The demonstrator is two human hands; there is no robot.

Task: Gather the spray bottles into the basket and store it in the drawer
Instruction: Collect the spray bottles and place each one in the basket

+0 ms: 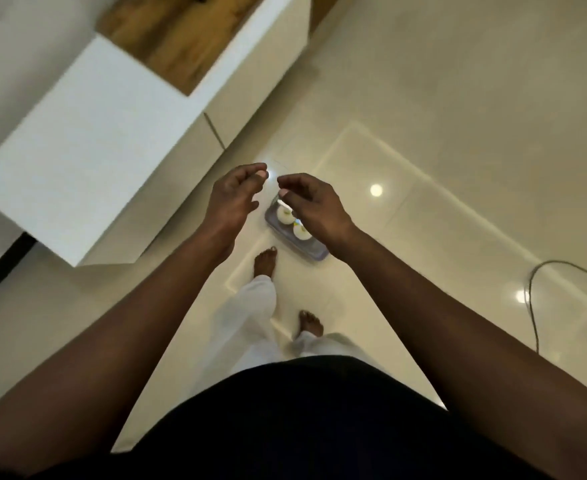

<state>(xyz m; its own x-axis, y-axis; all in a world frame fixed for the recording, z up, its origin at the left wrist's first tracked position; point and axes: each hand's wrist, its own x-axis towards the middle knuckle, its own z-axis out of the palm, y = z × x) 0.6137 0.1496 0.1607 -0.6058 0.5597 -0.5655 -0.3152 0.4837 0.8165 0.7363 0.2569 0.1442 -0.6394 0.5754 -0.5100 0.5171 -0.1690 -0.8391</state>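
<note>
Above the basket [314,253], left hand [231,202] and right hand [314,206] are hovering, loosely curled, holding nothing; two spray bottles [285,214] are standing inside. Risk: a lopsided lift tipping them.

The basket [314,255] is pale lilac-grey, and the spray bottles [285,215] in it have white tops with a touch of yellow-green. Left of the basket, the cabinet [87,140] is plain white with a brown wood-grain panel [181,36], and the floor [458,98] around it is glossy cream tile. Nearer me than the basket, my trousers [247,323] are white and my top [302,427] black; right of it lies a grey cable [533,327].
</note>
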